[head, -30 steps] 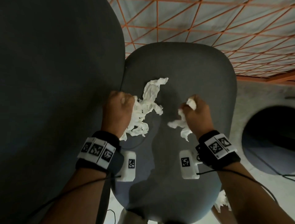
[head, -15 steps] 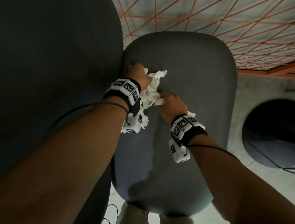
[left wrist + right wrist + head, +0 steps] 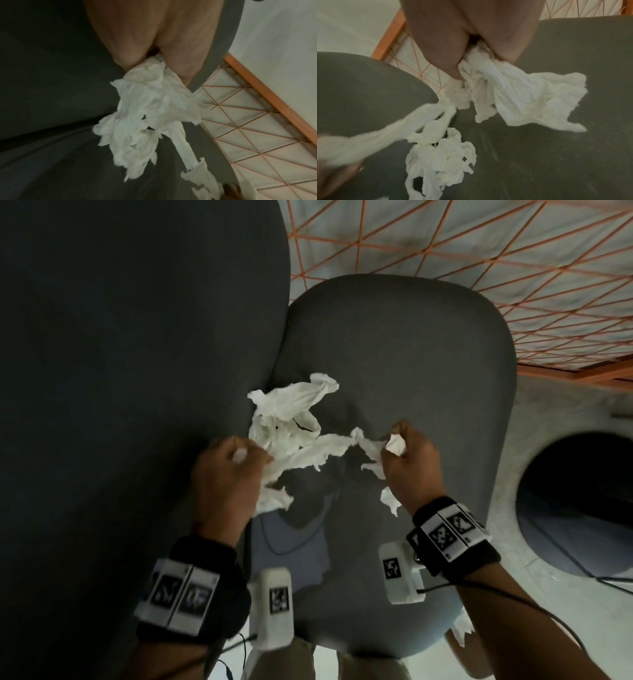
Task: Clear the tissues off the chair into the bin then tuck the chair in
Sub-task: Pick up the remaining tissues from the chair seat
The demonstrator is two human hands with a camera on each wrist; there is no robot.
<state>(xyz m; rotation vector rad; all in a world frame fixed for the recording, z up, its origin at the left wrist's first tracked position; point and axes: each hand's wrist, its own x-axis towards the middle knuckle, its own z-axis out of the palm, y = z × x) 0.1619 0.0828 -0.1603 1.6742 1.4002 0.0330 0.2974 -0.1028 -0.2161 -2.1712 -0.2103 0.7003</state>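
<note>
White crumpled tissues [image 3: 291,422] hang in a torn tangle over the grey chair seat [image 3: 411,354]. My left hand [image 3: 233,474] grips one bunch [image 3: 154,108] near the seat's left edge. My right hand [image 3: 407,460] grips another bunch [image 3: 530,101] to the right. A twisted strip of tissue [image 3: 342,445] stretches between the two hands. The chair's dark backrest [image 3: 137,371] fills the left of the head view. In the right wrist view a loose clump [image 3: 443,155] hangs below the strip; I cannot tell whether it touches the seat.
A dark round bin opening [image 3: 579,501] lies on the pale floor to the right of the chair. A white rug with orange lines [image 3: 479,251] spreads beyond the seat. A small tissue scrap [image 3: 462,631] shows by the seat's lower right edge.
Both hands have pulled back toward me and apart from the far part of the seat, dragging the tissues with them; a strip now stretches between them.
</note>
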